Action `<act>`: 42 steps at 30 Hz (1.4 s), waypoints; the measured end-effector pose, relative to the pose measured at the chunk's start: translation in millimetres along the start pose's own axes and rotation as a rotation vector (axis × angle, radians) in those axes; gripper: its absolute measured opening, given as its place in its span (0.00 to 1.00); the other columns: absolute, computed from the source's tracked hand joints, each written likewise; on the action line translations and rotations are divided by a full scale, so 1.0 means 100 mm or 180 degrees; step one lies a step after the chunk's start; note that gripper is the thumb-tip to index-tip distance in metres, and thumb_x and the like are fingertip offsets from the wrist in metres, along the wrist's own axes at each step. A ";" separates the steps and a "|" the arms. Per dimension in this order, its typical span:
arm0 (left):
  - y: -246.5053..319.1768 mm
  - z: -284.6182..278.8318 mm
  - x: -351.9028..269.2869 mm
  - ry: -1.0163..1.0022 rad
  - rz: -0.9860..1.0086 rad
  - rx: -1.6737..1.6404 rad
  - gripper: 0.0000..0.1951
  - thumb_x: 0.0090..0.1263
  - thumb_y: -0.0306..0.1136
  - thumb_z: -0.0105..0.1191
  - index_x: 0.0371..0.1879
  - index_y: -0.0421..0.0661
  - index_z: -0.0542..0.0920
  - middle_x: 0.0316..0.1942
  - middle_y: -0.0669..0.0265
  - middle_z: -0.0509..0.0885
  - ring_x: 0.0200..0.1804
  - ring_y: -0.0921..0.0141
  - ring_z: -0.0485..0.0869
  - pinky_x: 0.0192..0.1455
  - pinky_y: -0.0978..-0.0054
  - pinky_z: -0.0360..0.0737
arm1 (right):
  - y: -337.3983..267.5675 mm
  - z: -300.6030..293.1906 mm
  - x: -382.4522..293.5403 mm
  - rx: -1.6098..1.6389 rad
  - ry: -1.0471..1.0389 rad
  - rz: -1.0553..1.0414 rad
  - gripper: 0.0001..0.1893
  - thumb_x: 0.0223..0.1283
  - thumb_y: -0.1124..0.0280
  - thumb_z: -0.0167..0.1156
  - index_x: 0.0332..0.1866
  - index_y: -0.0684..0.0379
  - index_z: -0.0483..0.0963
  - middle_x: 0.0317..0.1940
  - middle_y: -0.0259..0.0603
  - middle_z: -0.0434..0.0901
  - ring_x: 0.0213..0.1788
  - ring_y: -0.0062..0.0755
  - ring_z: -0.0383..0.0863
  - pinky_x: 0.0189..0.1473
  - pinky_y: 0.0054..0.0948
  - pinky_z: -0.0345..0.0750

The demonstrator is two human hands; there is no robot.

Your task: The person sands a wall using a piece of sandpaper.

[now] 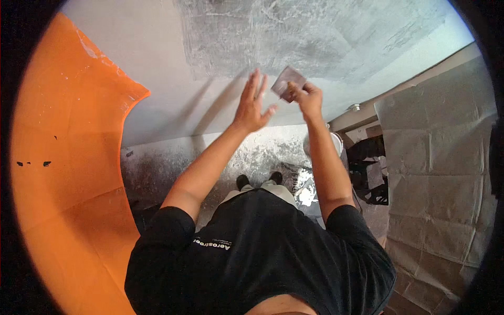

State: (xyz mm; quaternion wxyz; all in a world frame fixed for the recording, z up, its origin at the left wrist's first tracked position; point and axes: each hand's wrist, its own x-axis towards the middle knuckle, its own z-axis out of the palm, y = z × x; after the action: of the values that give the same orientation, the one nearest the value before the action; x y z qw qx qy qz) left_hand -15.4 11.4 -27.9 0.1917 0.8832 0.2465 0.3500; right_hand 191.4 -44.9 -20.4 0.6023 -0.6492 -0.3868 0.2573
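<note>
My right hand [311, 102] grips a thin, square, grey-brown sheet [289, 75], blurred, which looks like sandpaper. The sheet is in front of the lower part of a painted wall [157, 51]; whether it touches the wall I cannot tell. To the left of it, my left hand [252, 104] is raised with fingers apart and nothing in it. Above both hands, a rough grey patch [244, 39] with streaky white marks covers much of the wall. Shadows of an arm fall on the wall left of my left hand.
An orange cover [75, 157] with torn spots hangs at the left. On the right is a creased grey-brown sheet [433, 157]. A white bucket [336, 143] stands partly behind my right forearm. White smears [308, 195] lie near my feet on the stained floor [252, 151].
</note>
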 end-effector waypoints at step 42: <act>0.07 -0.37 -0.06 -0.0102 -0.1770 -0.1451 0.19 0.60 0.35 0.70 0.46 0.33 0.86 0.37 0.56 0.90 0.37 0.71 0.88 0.40 0.72 0.82 | -0.21 -0.01 -0.48 -0.3511 -0.0917 -0.1930 0.48 0.60 0.28 0.52 0.81 0.44 0.56 0.82 0.58 0.31 0.82 0.68 0.30 0.74 0.73 0.37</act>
State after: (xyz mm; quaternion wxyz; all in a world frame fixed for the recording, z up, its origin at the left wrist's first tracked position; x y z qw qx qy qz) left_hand -42.9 8.3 -2.1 0.4755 0.7222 0.3900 0.3166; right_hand 160.4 -84.8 -6.0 0.1682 -0.6843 -0.7054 -0.0763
